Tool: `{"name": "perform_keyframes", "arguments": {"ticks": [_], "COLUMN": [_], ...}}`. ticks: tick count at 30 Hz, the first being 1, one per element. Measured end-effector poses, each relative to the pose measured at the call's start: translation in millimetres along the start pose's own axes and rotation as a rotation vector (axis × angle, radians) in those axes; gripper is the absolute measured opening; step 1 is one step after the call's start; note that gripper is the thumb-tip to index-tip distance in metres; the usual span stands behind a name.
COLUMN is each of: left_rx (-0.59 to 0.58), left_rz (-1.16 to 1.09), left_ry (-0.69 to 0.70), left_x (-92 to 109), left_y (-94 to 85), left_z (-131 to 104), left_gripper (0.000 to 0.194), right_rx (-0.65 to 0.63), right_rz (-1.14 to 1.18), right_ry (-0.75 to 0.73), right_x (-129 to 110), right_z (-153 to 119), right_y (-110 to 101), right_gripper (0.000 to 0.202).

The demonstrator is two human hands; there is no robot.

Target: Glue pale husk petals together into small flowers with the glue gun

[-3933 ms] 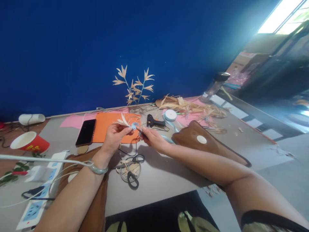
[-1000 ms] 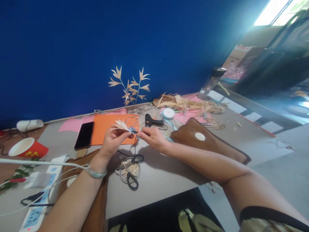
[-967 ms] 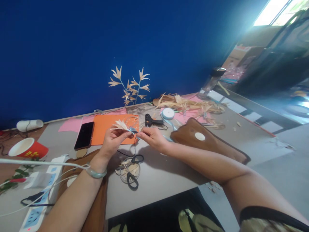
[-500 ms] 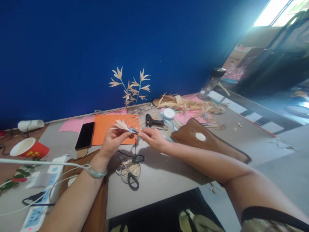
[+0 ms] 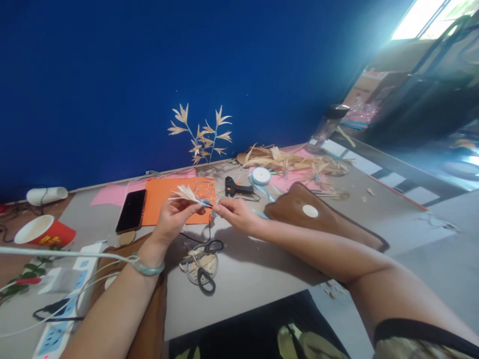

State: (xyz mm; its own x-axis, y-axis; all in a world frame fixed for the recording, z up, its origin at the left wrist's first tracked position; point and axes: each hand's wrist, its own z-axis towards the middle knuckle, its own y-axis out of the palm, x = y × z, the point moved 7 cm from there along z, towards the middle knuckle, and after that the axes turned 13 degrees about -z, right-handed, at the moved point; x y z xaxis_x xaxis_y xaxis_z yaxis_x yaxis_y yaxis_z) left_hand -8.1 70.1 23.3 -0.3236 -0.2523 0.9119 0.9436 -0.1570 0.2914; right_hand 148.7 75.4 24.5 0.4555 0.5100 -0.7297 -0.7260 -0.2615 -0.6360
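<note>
A pale flower of dried husk-like petals (image 5: 185, 193) is pinched at its base in my left hand (image 5: 175, 215), petals pointing up and left. Light blue tape shows around its lower end. My right hand (image 5: 235, 213) closes thumb and fingers on the thin dark stem of the same flower, just right of the left fingertips. Below the hands lie black-handled scissors (image 5: 205, 280), partly over a round dish of husk scraps (image 5: 209, 263). Behind them is an orange sheet (image 5: 157, 207). To the right sits a roll of light blue ribbon-like tape (image 5: 261, 175).
A black glue gun (image 5: 237, 187) lies behind my right hand. Finished husk flowers on stems (image 5: 202, 134) stand by the blue wall. A phone (image 5: 131, 210), a red paper cup (image 5: 47, 232) and a power strip (image 5: 67, 309) are left; a brown bear-shaped mat (image 5: 325, 217) is right.
Both hands stay almost in place on the flower and its stem. My left hand has shifted slightly left, leaving a little more stem visible between the fingers.
</note>
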Motion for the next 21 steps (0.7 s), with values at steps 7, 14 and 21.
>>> {"name": "perform_keyframes", "arguments": {"ticks": [7, 14, 21], "left_rx": [0.002, -0.006, -0.015], "left_rz": [-0.012, -0.038, -0.046], "left_ry": [0.016, 0.025, 0.033], "left_x": [-0.5, -1.9, -0.9], "left_y": [-0.7, -1.1, -0.3], "left_z": [0.9, 0.6, 0.6], "left_gripper": [0.014, 0.015, 0.013], "right_rx": [0.015, -0.002, -0.029], "right_rz": [-0.033, -0.009, 0.039], "right_ry": [0.023, 0.031, 0.04], "right_x": [1.4, 2.5, -0.1], "right_z": [-1.1, -0.4, -1.8], "right_y": [-0.7, 1.5, 1.9], "right_gripper": [0.056, 0.056, 0.054]}}
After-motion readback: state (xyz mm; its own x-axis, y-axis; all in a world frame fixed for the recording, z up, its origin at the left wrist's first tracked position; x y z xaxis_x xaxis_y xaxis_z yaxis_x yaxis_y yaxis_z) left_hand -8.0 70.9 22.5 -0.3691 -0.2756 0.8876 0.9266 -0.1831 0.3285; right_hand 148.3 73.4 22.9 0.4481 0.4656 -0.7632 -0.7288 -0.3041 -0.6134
